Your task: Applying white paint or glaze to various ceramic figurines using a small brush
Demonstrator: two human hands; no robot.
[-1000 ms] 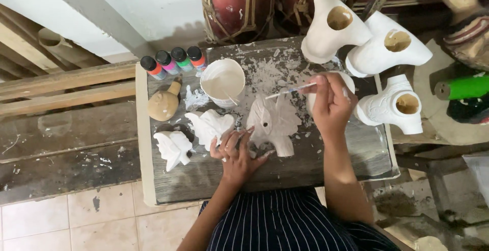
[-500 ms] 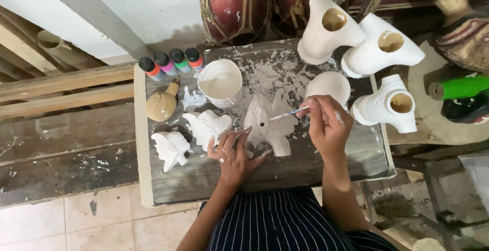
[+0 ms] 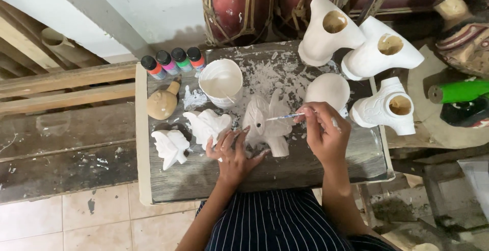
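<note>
A white elephant-like figurine (image 3: 267,121) stands in the middle of the paint-spattered wooden table (image 3: 326,167). My left hand (image 3: 232,151) rests at its base and steadies it with the fingertips. My right hand (image 3: 323,131) grips a thin paintbrush (image 3: 285,116) whose tip touches the figurine's side. A white cup of white paint (image 3: 221,81) stands just behind the figurine.
Two more white figurines (image 3: 206,124) (image 3: 170,146) sit to the left, beside a bare wooden one (image 3: 163,103). Several small paint bottles (image 3: 173,61) line the back left. A white ball (image 3: 327,89) and three white hollow carvings (image 3: 379,52) crowd the right. A green bottle (image 3: 458,90) lies far right.
My right hand came down and left from near the white ball, bringing the brush tip onto the figurine. My left hand stayed at the figurine's base.
</note>
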